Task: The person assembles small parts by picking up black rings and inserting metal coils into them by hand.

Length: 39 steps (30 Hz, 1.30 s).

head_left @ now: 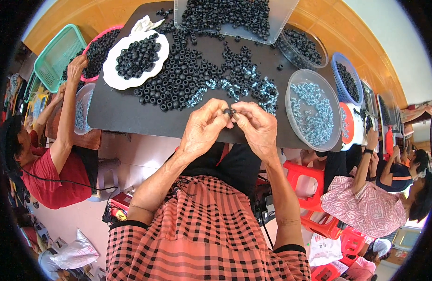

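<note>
My left hand (203,125) and my right hand (258,126) meet just past the near edge of the dark table (131,114). Between their fingertips they pinch a small black ring-shaped part (229,112); whether a second piece sits in it is too small to tell. Just beyond my hands lies a spread pile of black ring-shaped parts (178,75). Along its near side runs a scatter of small light-blue shiny pieces (270,93). A clear round tub (289,105) to the right holds many more of the blue pieces.
A white plate (112,77) of black parts stands at the left, a clear bin (279,23) at the back. Another clear bowl (324,61) and a blue basket (335,70) are at the right. Co-workers sit either side, near a red stool (309,180).
</note>
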### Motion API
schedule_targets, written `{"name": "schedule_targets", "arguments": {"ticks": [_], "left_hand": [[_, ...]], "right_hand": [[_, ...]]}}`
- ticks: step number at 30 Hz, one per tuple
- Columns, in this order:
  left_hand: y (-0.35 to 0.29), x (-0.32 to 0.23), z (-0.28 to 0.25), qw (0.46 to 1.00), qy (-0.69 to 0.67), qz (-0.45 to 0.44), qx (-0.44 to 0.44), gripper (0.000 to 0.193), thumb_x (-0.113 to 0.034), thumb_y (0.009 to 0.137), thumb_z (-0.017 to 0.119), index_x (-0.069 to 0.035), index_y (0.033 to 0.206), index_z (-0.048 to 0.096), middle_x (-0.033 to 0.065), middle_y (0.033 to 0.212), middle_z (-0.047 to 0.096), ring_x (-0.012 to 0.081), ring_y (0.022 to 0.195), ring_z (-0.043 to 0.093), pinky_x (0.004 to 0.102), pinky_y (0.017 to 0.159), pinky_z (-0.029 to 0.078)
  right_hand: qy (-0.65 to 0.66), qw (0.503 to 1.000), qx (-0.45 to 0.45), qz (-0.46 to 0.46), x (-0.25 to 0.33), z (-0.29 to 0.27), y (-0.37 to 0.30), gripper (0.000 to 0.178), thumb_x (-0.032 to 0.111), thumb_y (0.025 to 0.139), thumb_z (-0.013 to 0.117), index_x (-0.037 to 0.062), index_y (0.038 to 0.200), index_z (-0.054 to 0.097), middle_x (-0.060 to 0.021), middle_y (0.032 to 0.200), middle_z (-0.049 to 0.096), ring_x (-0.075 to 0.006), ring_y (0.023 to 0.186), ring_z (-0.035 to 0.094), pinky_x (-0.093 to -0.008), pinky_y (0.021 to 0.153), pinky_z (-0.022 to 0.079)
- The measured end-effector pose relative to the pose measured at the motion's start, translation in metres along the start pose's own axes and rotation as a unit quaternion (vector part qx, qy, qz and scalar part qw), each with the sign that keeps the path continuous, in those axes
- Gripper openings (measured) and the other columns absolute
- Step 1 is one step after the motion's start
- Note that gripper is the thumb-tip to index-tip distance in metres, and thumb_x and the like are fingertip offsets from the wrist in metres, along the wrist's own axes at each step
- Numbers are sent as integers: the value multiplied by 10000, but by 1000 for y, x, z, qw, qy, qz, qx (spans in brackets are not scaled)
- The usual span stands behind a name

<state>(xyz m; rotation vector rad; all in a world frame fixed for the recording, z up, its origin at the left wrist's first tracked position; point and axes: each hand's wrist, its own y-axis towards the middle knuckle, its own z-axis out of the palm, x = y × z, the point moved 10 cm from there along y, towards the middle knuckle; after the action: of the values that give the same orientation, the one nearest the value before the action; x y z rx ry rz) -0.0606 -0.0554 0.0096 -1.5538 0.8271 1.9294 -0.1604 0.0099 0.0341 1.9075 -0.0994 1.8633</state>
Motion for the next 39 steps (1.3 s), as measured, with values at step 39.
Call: {"name": "schedule_targets", "arguments": {"ticks": [39], "left_hand": [[2, -12, -2, 999, 45, -7, 19, 153, -112, 981, 472, 8, 999, 565, 22, 828, 636, 72, 790, 566, 229, 701, 448]], "right_hand": [[-31, 999, 6, -38, 14, 5, 11, 144, -90, 850, 616, -52, 987, 632, -84, 977, 601, -98, 770, 604, -220, 667, 509]]}}
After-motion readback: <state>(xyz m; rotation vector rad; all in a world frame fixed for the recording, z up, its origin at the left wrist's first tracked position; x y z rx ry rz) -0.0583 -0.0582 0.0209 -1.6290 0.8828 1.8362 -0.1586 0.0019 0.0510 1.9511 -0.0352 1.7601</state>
